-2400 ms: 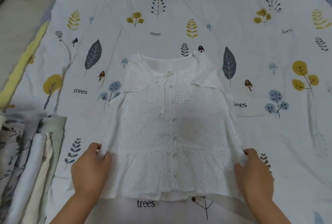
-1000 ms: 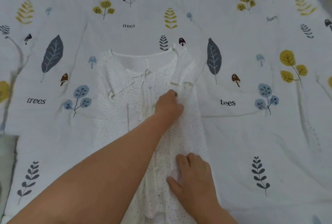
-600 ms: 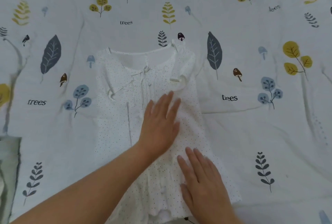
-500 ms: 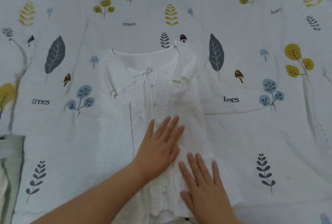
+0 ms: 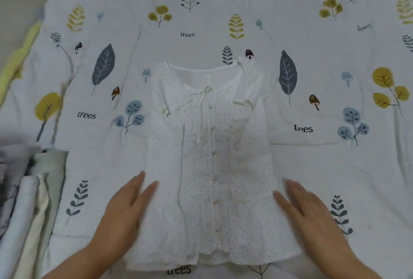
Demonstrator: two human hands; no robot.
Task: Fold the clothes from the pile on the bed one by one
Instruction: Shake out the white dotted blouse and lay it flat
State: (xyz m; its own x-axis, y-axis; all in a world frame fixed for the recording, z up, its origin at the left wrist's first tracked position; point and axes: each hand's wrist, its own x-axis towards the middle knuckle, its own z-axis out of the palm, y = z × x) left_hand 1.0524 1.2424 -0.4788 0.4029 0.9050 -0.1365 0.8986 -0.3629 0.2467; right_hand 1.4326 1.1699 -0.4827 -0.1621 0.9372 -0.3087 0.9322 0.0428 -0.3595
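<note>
A white blouse [image 5: 210, 167] with small dark dots lies flat on the bed, collar away from me, buttons down its front. Both short sleeves are folded inward over the chest. My left hand [image 5: 125, 209] lies flat and open at the blouse's lower left edge, fingers extended. My right hand [image 5: 310, 214] lies flat and open at the lower right edge. Neither hand grips the cloth.
The bed is covered by a white sheet [image 5: 335, 167] printed with leaves, trees and mushrooms. A stack of folded clothes [image 5: 24, 211] in grey, white and cream sits at the lower left. A yellow edge [image 5: 17, 59] runs along the bed's far left.
Both hands slid off the middle of the blouse, where they were pressing it flat, and moved apart to its left and right lower edges. The view shifted, showing the folded stack again.
</note>
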